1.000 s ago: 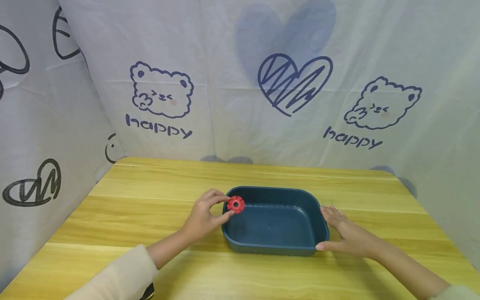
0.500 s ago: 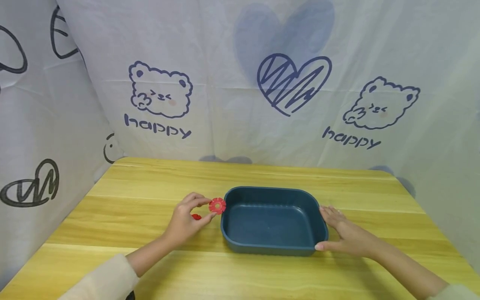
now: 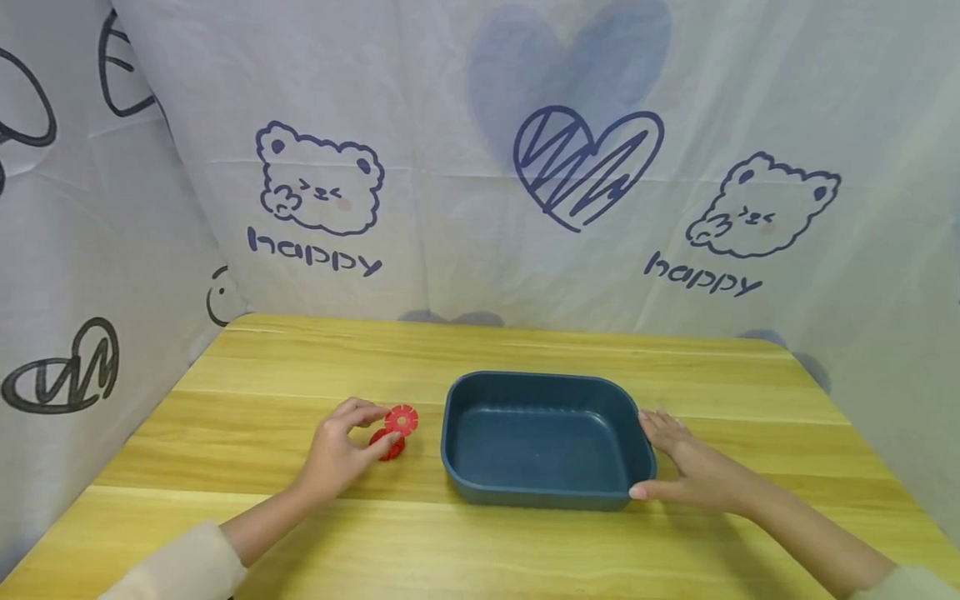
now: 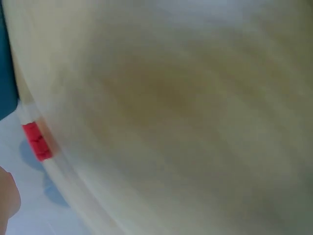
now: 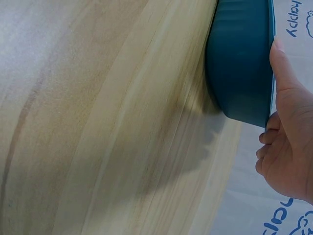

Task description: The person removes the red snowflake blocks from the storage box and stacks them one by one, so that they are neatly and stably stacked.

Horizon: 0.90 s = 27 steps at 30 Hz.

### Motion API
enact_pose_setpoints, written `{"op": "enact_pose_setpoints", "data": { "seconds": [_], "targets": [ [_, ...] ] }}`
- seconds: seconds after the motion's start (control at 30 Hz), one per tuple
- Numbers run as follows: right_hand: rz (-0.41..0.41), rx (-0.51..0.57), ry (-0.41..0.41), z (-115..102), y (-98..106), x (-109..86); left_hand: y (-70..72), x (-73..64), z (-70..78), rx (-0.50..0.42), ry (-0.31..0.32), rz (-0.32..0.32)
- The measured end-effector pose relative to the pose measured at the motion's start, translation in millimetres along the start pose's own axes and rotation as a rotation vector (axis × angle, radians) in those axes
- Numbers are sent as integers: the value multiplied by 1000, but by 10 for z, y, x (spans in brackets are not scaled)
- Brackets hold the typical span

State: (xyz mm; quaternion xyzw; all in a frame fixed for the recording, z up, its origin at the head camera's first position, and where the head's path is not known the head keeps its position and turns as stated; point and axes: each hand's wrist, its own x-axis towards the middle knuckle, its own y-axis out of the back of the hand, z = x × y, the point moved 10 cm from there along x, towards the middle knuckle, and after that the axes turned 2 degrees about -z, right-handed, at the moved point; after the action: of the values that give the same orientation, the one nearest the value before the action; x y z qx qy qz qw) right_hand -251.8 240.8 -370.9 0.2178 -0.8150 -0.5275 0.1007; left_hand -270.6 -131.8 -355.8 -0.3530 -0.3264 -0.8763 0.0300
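Note:
In the head view, my left hand (image 3: 339,447) pinches a red notched plastic disc (image 3: 401,421) between thumb and forefinger. Just below it are more red notched discs (image 3: 387,445), partly hidden by the thumb. From the side, the left wrist view shows them as a small red stack (image 4: 37,141) on the table; only a fingertip (image 4: 9,196) shows there. My right hand (image 3: 693,465) holds the right end of a dark blue rectangular basin (image 3: 536,500), thumb at the front corner, fingers along the outer side. The right wrist view shows the thumb lying at the basin's rim.
The basin's inside has nothing in it. A yellow wood-grain table (image 3: 300,358) carries everything. White cloth (image 3: 450,250) printed with bears and hearts hangs behind and to the left.
The left hand has drawn leftward from over the basin's left rim, bringing the pinched disc close to the other red discs, now uncovered. The right hand stays at the basin.

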Motion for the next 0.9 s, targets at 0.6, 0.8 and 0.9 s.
{"op": "enact_pose_setpoints", "data": {
  "seconds": [0.6, 0.8, 0.9],
  "targets": [
    [-7, 5, 2, -28, 3, -1, -63, -197, -341, 60, 241, -131],
    [-9, 3, -1, -26, -3, -6, -71, -228, -373, 77, 261, -145],
    [-6, 1, -1, -21, -5, -3, -71, -243, -383, 71, 272, -146]
  ]
}}
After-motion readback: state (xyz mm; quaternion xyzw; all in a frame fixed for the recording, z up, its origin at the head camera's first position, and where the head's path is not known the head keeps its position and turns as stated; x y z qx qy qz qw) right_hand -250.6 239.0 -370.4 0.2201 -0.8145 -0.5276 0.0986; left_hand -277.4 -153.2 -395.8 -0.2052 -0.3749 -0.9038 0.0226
